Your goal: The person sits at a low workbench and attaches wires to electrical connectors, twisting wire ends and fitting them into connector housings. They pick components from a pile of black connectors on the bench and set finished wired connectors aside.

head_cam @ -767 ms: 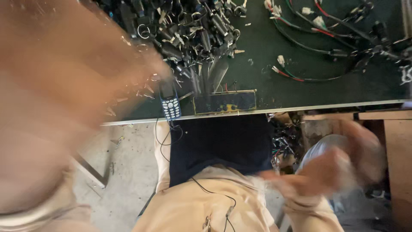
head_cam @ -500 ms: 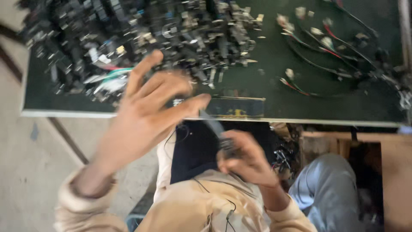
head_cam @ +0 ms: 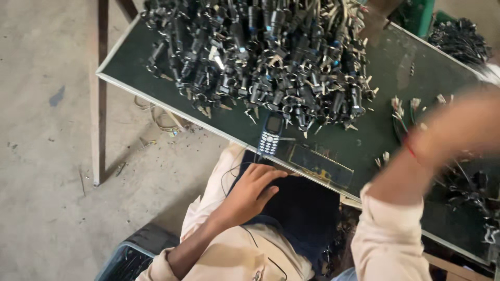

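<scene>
Small keypad phone (head_cam: 270,135) on green tabletop (head_cam: 364,140).
Lies near the front edge, just below the connector pile (head_cam: 265,57); dark rectangular screen above pale keys.

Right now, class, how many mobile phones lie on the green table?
1. The mobile phone lies near the green table's front edge, beside the connector pile; others could be hidden beneath it.
</scene>
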